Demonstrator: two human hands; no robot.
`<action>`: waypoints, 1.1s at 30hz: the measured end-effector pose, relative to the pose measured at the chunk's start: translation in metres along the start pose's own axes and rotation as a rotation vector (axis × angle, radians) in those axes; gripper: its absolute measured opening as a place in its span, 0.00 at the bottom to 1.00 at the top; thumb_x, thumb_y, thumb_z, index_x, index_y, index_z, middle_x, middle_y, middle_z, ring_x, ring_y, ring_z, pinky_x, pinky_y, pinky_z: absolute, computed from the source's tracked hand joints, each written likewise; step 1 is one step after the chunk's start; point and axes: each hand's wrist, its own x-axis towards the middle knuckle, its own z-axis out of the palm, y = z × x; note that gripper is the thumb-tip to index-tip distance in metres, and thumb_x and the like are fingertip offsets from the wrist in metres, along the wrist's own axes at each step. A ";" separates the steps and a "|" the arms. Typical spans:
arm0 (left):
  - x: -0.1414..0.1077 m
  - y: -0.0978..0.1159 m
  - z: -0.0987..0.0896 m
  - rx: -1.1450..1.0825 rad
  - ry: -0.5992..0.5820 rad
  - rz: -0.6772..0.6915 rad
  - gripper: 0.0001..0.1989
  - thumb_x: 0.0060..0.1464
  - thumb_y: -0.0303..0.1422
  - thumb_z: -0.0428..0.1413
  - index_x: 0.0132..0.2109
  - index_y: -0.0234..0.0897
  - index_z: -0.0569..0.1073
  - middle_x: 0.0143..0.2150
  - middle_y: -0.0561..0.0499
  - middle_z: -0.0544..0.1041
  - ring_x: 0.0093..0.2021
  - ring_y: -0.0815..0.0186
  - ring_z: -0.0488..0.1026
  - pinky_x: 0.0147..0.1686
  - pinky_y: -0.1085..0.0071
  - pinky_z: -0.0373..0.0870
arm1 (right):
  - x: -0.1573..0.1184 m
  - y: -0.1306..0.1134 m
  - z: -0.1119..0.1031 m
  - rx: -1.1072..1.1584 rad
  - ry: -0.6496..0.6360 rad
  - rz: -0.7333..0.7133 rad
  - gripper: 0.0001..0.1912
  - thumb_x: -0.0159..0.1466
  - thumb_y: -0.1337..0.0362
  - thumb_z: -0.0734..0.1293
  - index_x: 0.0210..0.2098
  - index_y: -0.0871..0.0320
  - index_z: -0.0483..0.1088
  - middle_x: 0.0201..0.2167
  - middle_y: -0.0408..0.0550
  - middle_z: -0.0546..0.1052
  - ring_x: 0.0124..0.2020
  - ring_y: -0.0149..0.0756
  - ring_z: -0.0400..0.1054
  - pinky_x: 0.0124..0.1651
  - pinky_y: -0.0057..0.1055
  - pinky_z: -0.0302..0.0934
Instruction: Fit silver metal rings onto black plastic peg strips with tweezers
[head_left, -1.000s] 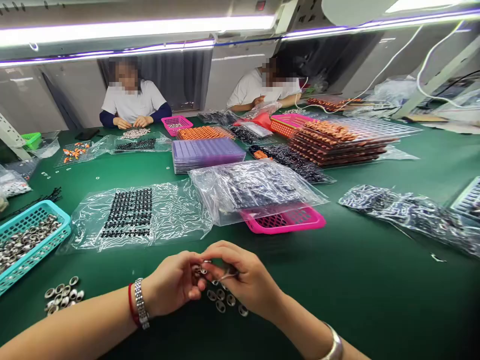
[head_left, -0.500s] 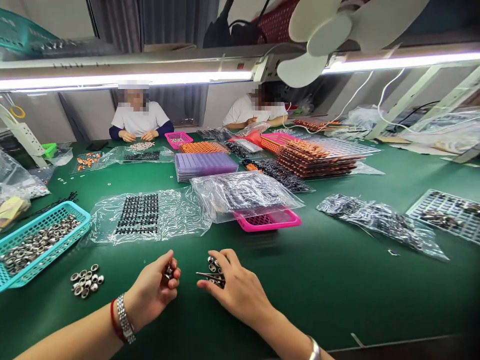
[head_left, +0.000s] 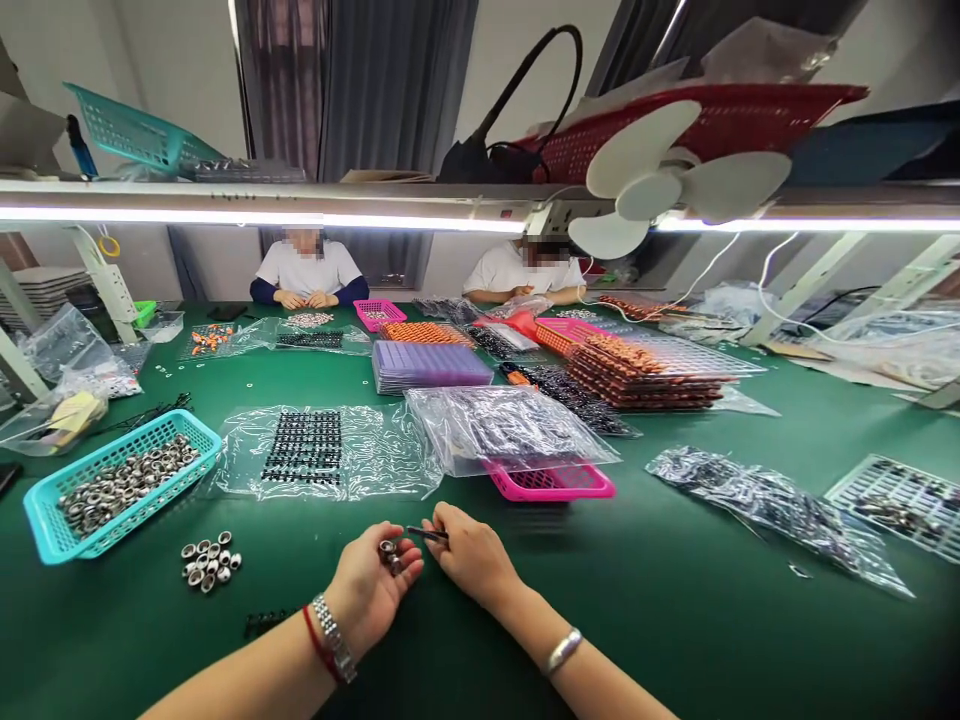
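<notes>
Several small silver metal rings [head_left: 389, 552] lie in my left hand [head_left: 373, 585], its palm turned up and fingers curled around them. Just to the right, my right hand [head_left: 472, 555] grips a thin dark tool [head_left: 427, 534], whose tip points at the left hand's fingers. On the green table at the left is a loose group of silver rings [head_left: 210, 562]. Behind that group, a turquoise basket [head_left: 56, 548] holds many more. A black beaded piece [head_left: 271, 622] shows partly behind my left forearm.
A plastic sheet with black rows [head_left: 304, 445] lies ahead. A bagged stack [head_left: 510, 425] rests over a pink basket [head_left: 555, 492]. On the right are a filled plastic bag [head_left: 772, 510] and a white grid tray [head_left: 847, 490]. Two people sit across the table.
The view has tilted up. My hands have come closer together. My right hand has closed around the tool, and the rings seen beside its fingers earlier are no longer visible there. My left hand has opened somewhat.
</notes>
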 end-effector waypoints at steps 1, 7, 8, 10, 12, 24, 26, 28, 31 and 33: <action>0.003 -0.003 0.003 -0.020 0.000 -0.005 0.14 0.75 0.27 0.52 0.37 0.32 0.73 0.30 0.54 0.75 0.27 0.71 0.75 0.28 0.76 0.76 | 0.006 0.001 -0.002 0.023 -0.001 0.021 0.11 0.72 0.63 0.69 0.33 0.58 0.69 0.27 0.37 0.71 0.27 0.28 0.66 0.35 0.29 0.65; 0.017 -0.012 0.014 -0.137 -0.032 -0.031 0.11 0.75 0.32 0.54 0.42 0.31 0.75 0.35 0.53 0.77 0.29 0.70 0.75 0.29 0.74 0.76 | 0.034 -0.023 -0.020 0.230 -0.058 -0.029 0.17 0.75 0.55 0.67 0.32 0.57 0.68 0.24 0.34 0.67 0.25 0.27 0.65 0.32 0.28 0.64; 0.019 -0.013 0.015 -0.159 -0.044 -0.024 0.11 0.75 0.33 0.54 0.43 0.31 0.76 0.35 0.53 0.77 0.28 0.70 0.74 0.29 0.74 0.76 | 0.036 -0.031 -0.022 0.262 -0.079 -0.062 0.17 0.75 0.55 0.67 0.32 0.57 0.68 0.24 0.35 0.68 0.25 0.28 0.65 0.32 0.28 0.63; 0.022 -0.012 0.016 -0.200 -0.064 -0.006 0.10 0.75 0.32 0.55 0.43 0.32 0.76 0.35 0.53 0.77 0.29 0.71 0.74 0.29 0.74 0.76 | 0.039 -0.048 -0.025 0.312 -0.131 -0.131 0.18 0.75 0.55 0.66 0.31 0.57 0.68 0.25 0.36 0.68 0.26 0.28 0.65 0.33 0.28 0.63; 0.024 -0.010 0.016 -0.234 -0.071 0.003 0.08 0.74 0.32 0.57 0.45 0.31 0.76 0.38 0.52 0.78 0.30 0.70 0.76 0.29 0.74 0.77 | 0.043 -0.059 -0.030 0.343 -0.182 -0.190 0.19 0.75 0.55 0.66 0.29 0.57 0.67 0.25 0.36 0.69 0.28 0.29 0.66 0.35 0.29 0.64; 0.035 0.008 0.002 -0.319 0.001 -0.021 0.11 0.72 0.35 0.59 0.55 0.33 0.76 0.47 0.47 0.80 0.38 0.65 0.79 0.34 0.69 0.81 | -0.004 -0.003 -0.033 0.095 -0.036 0.092 0.15 0.71 0.49 0.64 0.41 0.55 0.72 0.38 0.48 0.74 0.33 0.41 0.74 0.36 0.37 0.65; 0.035 0.008 0.002 -0.331 0.007 -0.006 0.11 0.72 0.35 0.59 0.55 0.33 0.76 0.47 0.47 0.80 0.37 0.65 0.79 0.34 0.69 0.81 | -0.023 -0.002 -0.021 0.046 -0.024 0.130 0.18 0.68 0.47 0.67 0.46 0.55 0.72 0.42 0.50 0.73 0.33 0.43 0.76 0.34 0.36 0.64; 0.034 0.007 0.002 -0.336 0.011 0.004 0.11 0.72 0.36 0.59 0.55 0.33 0.76 0.47 0.47 0.80 0.37 0.65 0.79 0.34 0.69 0.81 | -0.035 -0.005 -0.013 0.022 -0.021 0.136 0.19 0.67 0.47 0.68 0.48 0.54 0.72 0.43 0.50 0.73 0.34 0.45 0.78 0.34 0.36 0.64; 0.033 0.006 0.002 -0.333 0.013 0.010 0.11 0.72 0.35 0.60 0.54 0.33 0.76 0.47 0.47 0.80 0.37 0.65 0.79 0.34 0.69 0.80 | -0.039 -0.006 -0.008 0.014 -0.020 0.127 0.18 0.69 0.46 0.67 0.46 0.53 0.72 0.42 0.48 0.73 0.34 0.45 0.79 0.33 0.36 0.65; 0.033 0.006 0.002 -0.332 0.013 0.010 0.11 0.72 0.35 0.60 0.54 0.33 0.76 0.47 0.47 0.80 0.38 0.65 0.79 0.35 0.69 0.81 | -0.037 -0.004 -0.009 0.021 -0.020 0.121 0.17 0.69 0.45 0.66 0.44 0.52 0.72 0.41 0.47 0.73 0.34 0.45 0.78 0.33 0.36 0.65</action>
